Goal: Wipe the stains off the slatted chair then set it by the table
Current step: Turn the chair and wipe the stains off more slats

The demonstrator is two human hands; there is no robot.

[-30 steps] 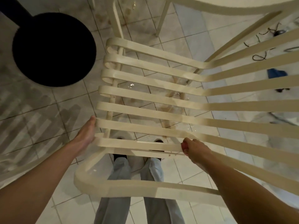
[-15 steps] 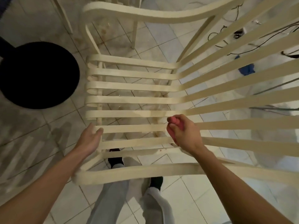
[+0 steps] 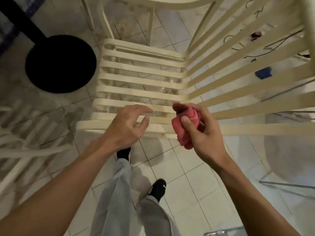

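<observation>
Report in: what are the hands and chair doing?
Left hand empty, fingers loose, over the chair. Right hand grips pink cloth. Slatted chair upright. Black round base beside it.

Left hand (image 3: pixel 127 124) slack, right hand (image 3: pixel 202 133) fisted

I saw the cream slatted chair (image 3: pixel 141 79) upright, back slats fanning toward two o'clock, the table's black round base (image 3: pixel 60 63) near its seat at ten, a bunched pink rag (image 3: pixel 193 114) at its near armrest.
</observation>
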